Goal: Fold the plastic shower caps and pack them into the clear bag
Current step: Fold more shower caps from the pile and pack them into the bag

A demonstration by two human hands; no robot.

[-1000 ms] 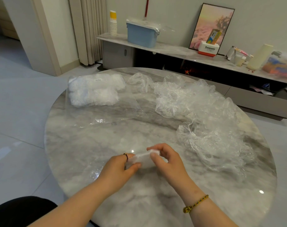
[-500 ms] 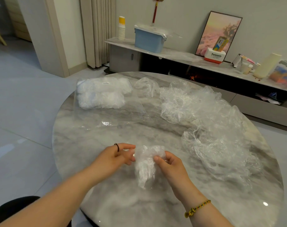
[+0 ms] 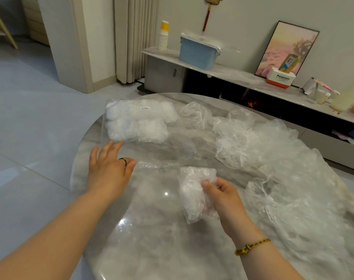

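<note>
Head view: the left hand hovers over the worktop, fingers spread, just short of the clear bag, which is part filled with white bundles. Further right, the right hand pinches a folded shower cap; loose caps lie beyond. Best to hold the bag's mouth open first, then slide the cap in flat so the fold keeps.
</note>
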